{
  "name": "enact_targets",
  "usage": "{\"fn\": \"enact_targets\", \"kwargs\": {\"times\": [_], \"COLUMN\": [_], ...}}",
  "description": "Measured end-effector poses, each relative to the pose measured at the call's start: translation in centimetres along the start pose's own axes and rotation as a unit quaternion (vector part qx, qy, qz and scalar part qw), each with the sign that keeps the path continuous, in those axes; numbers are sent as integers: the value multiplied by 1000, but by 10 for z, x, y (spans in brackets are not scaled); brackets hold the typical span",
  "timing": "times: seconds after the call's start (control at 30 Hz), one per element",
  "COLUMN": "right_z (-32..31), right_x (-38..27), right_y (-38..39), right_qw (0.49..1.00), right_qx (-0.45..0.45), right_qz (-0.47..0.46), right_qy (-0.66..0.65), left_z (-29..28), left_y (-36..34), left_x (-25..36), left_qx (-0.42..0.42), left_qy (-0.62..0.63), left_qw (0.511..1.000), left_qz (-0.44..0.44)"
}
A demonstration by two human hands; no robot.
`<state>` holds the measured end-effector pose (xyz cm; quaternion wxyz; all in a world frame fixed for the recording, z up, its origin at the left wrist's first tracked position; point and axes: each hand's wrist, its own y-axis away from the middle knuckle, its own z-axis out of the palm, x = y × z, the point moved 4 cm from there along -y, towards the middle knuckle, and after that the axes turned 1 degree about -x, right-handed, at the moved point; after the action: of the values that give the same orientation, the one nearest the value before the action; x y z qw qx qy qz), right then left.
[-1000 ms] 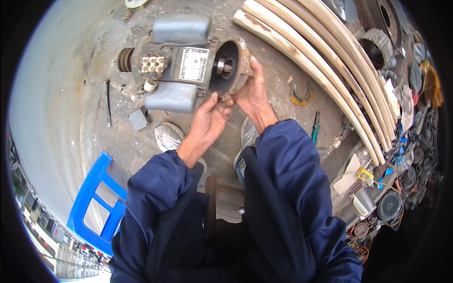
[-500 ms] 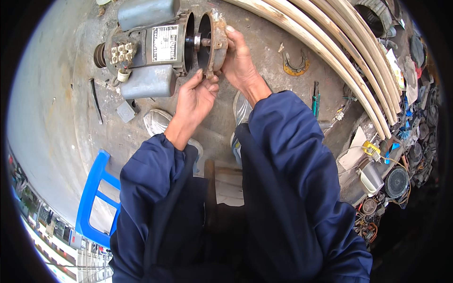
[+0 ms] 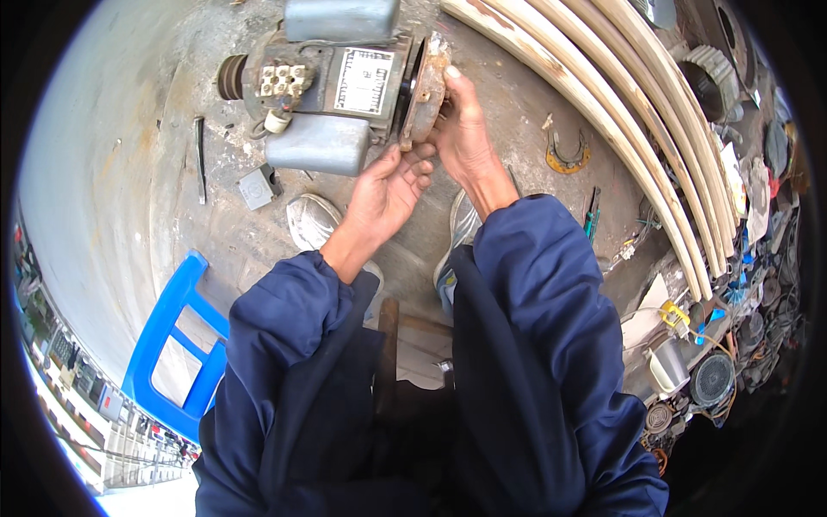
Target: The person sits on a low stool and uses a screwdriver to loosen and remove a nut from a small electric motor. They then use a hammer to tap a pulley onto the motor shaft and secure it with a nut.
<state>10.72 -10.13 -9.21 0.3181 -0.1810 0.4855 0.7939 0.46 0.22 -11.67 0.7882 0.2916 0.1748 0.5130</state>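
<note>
An electric motor (image 3: 319,65) lies on its side on the concrete, with a grey box (image 3: 319,145) along its near side, another grey box (image 3: 342,19) along its far side, a grooved pulley (image 3: 231,77) at its left end and a pale terminal block (image 3: 282,81) on top. A rusty round end cover (image 3: 428,96) stands at the motor's right end, slightly tilted, a narrow dark gap between them. My right hand (image 3: 469,142) grips the cover's outer side, thumb on its rim; its other fingers are partly hidden. My left hand (image 3: 389,191) is closed at the cover's lower edge, fingers curled under it.
Curved wooden poles (image 3: 594,95) lie at the far right. Nearer are a horseshoe-shaped yellow-edged part (image 3: 568,159) and green-handled pliers (image 3: 592,220). A dark bar (image 3: 201,159) and small grey box (image 3: 257,188) lie left. A blue plastic stool (image 3: 183,340) stands lower left; scrap fills the right edge.
The end cover has come closer to the motor housing; the gap has narrowed and the shaft is nearly hidden. Both hands stay on the cover. The view has shifted, moving the scene rightward.
</note>
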Motion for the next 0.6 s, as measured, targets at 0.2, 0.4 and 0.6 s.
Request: {"fn": "enact_targets", "kwargs": {"times": [0.2, 0.4, 0.6], "right_z": [8, 8, 4], "right_x": [1, 10, 16], "right_y": [-3, -6, -3], "right_qw": [1000, 995, 993], "right_qx": [-5, -9, -11], "right_qz": [-9, -30, -39], "right_qy": [-6, -90, -109], "left_z": [3, 20, 56], "left_y": [17, 59, 90], "left_x": [4, 18, 46], "left_qx": [2, 2, -85], "left_qy": [-84, -325, -535], "left_qw": [996, 944, 839], "left_qz": [-26, -55, -47]}}
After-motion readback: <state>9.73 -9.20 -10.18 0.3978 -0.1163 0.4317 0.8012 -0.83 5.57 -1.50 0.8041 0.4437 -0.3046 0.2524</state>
